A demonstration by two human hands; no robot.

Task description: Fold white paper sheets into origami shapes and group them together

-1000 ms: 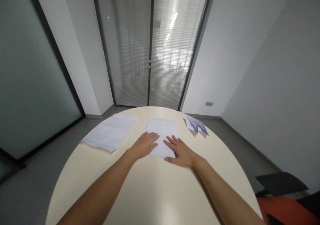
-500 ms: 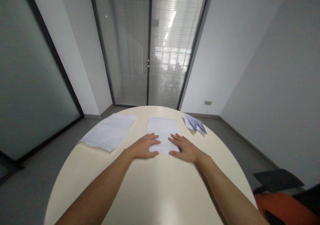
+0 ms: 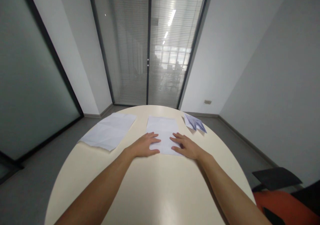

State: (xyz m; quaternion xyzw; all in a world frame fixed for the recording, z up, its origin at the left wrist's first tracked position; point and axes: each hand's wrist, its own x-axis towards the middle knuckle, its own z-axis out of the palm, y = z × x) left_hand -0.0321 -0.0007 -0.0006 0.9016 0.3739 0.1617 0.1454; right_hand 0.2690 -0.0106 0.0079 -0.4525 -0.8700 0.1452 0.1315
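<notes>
A white sheet of paper (image 3: 162,125) lies flat in the middle of the table, its near edge partly under my fingers. My left hand (image 3: 147,145) rests on the sheet's near left side, fingers spread. On the near right side lies my right hand (image 3: 186,145), its fingers also apart and stretched over the paper. Neither hand grips anything. To the left is a larger, creased sheet of paper (image 3: 110,130). A folded piece of paper (image 3: 195,123) stands partly raised at the far right of the table.
The round cream table (image 3: 155,185) has a curved edge on both sides. An orange and black chair (image 3: 282,201) stands at the lower right. Behind the table are a glass partition with blinds (image 3: 130,51) and a pale wall (image 3: 207,51).
My right hand has shifted slightly to the right on the middle sheet. My left hand stays in about the same place, and the other papers have not moved.
</notes>
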